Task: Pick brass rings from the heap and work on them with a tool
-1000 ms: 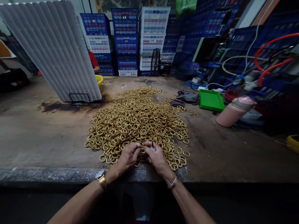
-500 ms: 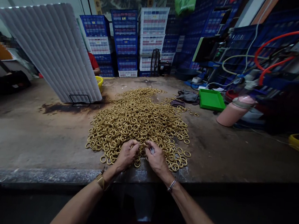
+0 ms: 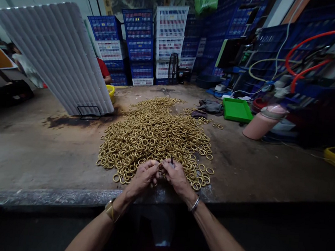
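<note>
A large heap of brass-coloured rings [image 3: 157,136] lies spread on the workbench. At its near edge my left hand [image 3: 145,175] is closed in a pinch, seemingly on one ring, mostly hidden by the fingers. My right hand [image 3: 177,177] is closed on a small grey tool [image 3: 172,162] whose dark narrow end sticks up past the thumb; its exact kind does not show. The fingertips of both hands meet or nearly meet just in front of the heap.
A tall corrugated panel [image 3: 52,55] leans in a wire stand at the left. Beyond the heap are dark gloves [image 3: 210,107], a green tray [image 3: 237,110] and a pink bottle [image 3: 259,124]. Crates [image 3: 138,40] are stacked behind the bench; a person's red sleeve [image 3: 103,69] shows past the panel.
My hands have come together, the left moving slightly right. The tool's dark end now shows above my right hand. The heap looks much the same.
</note>
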The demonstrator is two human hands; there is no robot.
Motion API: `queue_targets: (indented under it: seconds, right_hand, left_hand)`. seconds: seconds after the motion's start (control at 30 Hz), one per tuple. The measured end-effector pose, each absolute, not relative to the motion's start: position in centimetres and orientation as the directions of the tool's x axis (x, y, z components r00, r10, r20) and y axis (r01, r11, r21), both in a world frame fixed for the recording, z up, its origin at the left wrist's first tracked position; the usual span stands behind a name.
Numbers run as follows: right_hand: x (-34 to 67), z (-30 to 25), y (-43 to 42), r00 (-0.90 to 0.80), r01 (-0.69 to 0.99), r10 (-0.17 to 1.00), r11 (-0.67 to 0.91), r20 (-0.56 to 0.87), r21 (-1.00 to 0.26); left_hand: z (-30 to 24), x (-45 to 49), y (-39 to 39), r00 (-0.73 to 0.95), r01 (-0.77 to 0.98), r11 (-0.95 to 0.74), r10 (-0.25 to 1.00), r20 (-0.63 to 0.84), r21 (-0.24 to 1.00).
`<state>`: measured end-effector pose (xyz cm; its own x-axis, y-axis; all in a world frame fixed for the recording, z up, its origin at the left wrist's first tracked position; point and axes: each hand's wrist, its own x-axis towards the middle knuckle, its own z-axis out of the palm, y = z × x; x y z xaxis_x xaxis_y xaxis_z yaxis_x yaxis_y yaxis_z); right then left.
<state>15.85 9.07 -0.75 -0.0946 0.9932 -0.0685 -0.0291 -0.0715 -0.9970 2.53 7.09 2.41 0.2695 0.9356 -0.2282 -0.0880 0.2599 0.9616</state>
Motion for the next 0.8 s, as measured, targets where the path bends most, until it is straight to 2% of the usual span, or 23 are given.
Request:
queue_targets:
  seconds: [0.1,0.3,0.57,0.63,0.7,0.8]
  right_hand:
    - [15.9,-0.6,8.8,-0.121,-0.031,0.991,-0.057,-0.053,-0.998]
    - [16.2,0.4,8.3,-0.111,0.177,0.993,0.048,0.028,-0.983]
    - [16.7,-0.3,7.9,-0.145,0.163,0.989,0.037,0.013,-0.986]
    - [16.8,-0.4,7.7,-0.103,0.234,0.994,0.058,0.035,-0.970]
    - [16.8,-0.5,7.4,-0.082,0.376,0.992,0.116,0.092,-0.919]
    - [16.9,-0.7,6.8,-0.187,0.551,0.963,0.267,0.195,-0.791]
  left_hand:
    - [2.3,2.7,6.6,0.254,-0.126,0.253,0.943,-0.215,0.959]
    - [2.5,3.1,5.9,0.208,-0.044,0.161,0.967,-0.149,0.986]
    - [2.4,3.1,5.0,0.219,-0.028,0.155,0.965,-0.145,0.987]
    - [2.2,3.1,4.9,0.205,-0.031,0.149,0.969,-0.140,0.988]
    - [2.0,3.1,4.9,0.189,-0.038,0.150,0.972,-0.141,0.988]
    - [1.8,3.0,4.9,0.181,-0.048,0.145,0.974,-0.135,0.988]
